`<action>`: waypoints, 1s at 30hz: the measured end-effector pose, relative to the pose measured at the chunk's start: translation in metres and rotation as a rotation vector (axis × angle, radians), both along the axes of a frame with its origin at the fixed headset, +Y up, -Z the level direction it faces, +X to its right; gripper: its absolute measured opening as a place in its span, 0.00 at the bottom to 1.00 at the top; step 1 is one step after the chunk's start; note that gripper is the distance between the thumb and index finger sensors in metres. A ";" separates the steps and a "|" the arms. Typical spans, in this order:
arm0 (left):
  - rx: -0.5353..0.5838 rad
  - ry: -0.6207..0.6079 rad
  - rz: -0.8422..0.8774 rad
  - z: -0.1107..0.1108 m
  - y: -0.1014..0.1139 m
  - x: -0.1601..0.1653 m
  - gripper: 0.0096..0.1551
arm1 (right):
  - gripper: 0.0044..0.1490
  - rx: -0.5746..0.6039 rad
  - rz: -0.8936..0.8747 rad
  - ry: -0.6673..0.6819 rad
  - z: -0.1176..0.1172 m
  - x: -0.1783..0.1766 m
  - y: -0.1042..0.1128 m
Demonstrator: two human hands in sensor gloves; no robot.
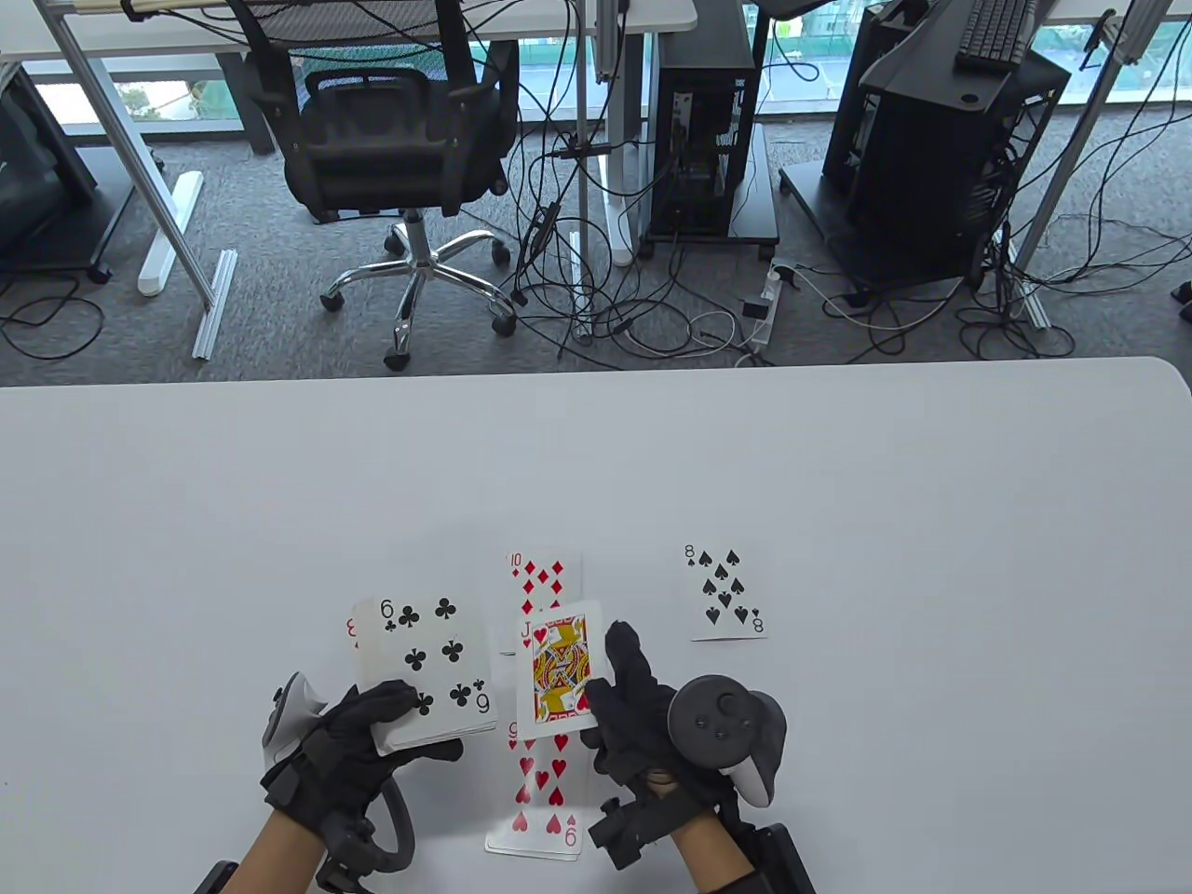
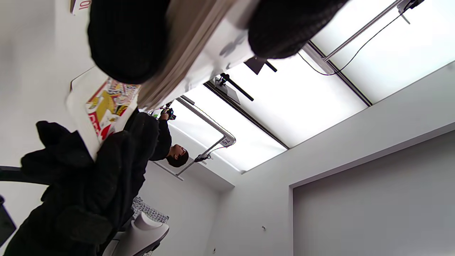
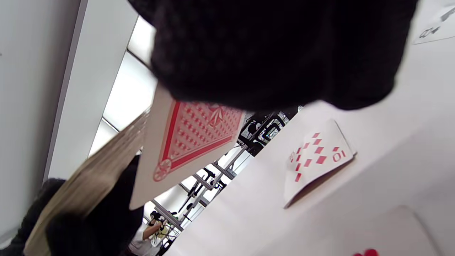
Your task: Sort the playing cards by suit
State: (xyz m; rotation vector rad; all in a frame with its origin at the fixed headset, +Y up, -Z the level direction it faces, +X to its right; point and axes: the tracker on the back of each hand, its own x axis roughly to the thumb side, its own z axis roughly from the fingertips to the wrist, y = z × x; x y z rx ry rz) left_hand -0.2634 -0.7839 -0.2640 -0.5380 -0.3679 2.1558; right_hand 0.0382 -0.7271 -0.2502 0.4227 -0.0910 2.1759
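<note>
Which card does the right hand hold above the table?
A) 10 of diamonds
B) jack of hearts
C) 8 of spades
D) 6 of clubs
B: the right hand pinches the jack of hearts, while the 8 of spades and 10 of diamonds lie on the table and the 6 of clubs tops the left hand's deck.

Red-patterned back on the jack of hearts (image 3: 192,138), black-gloved fingers (image 1: 622,652), white table (image 1: 931,484).

Readable indices: 6 on the clubs card (image 1: 433,666), 10 on diamonds (image 1: 545,577) (half covered), 8 on spades (image 1: 726,591).
</note>
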 end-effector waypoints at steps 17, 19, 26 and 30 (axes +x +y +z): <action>-0.011 0.017 -0.013 0.000 0.002 -0.003 0.40 | 0.31 -0.172 0.852 0.218 0.024 -0.069 -0.046; -0.014 0.014 -0.015 0.001 0.003 -0.002 0.40 | 0.33 -0.168 0.874 0.222 0.025 -0.071 -0.047; -0.018 0.001 -0.032 0.002 0.003 -0.001 0.40 | 0.34 -0.253 0.741 0.221 0.018 -0.058 -0.037; 0.013 -0.032 -0.070 0.000 0.004 0.002 0.40 | 0.37 -0.037 0.505 0.094 0.017 -0.046 -0.014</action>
